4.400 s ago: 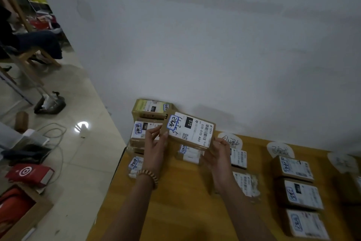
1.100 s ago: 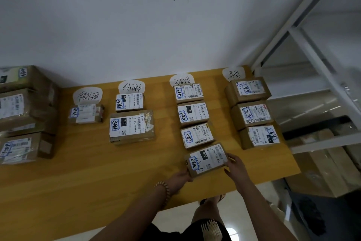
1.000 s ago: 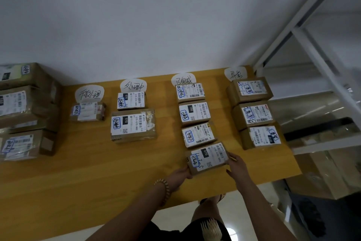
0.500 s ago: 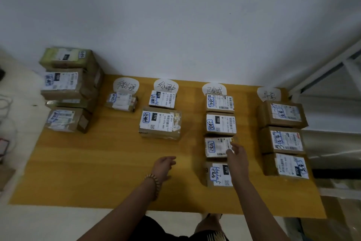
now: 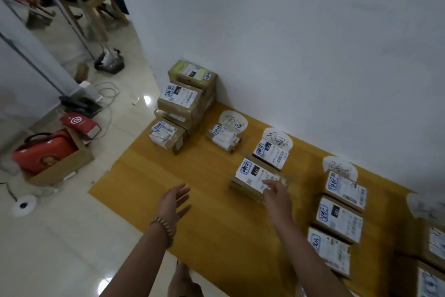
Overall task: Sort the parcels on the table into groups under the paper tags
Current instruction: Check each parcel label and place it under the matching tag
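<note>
The left hand (image 5: 174, 200) hovers over the bare yellow worktop (image 5: 216, 219), at about 7 o'clock from the middle of the view. Its fingers (image 5: 183, 192) are straight and spread apart, holding nothing, and a beaded bracelet (image 5: 160, 227) circles the wrist. The right hand (image 5: 277, 196) is at its 3 o'clock, fingers (image 5: 267, 184) loosely extended and apart over the near edge of the large parcel (image 5: 255, 175), gripping nothing; motion blur hides whether they touch it. That large parcel lies label-up at 7 o'clock of a smaller parcel (image 5: 271, 153), both below the second paper tag (image 5: 277, 141). At that tag's 10 o'clock the first paper tag (image 5: 232, 120) has one small parcel (image 5: 224, 137) just beneath it. At its 4 o'clock the third paper tag (image 5: 339, 166) heads a row of three parcels (image 5: 339, 218). A stack of parcels (image 5: 185, 101) stands at the worktop's 11 o'clock corner, against the wall
</note>
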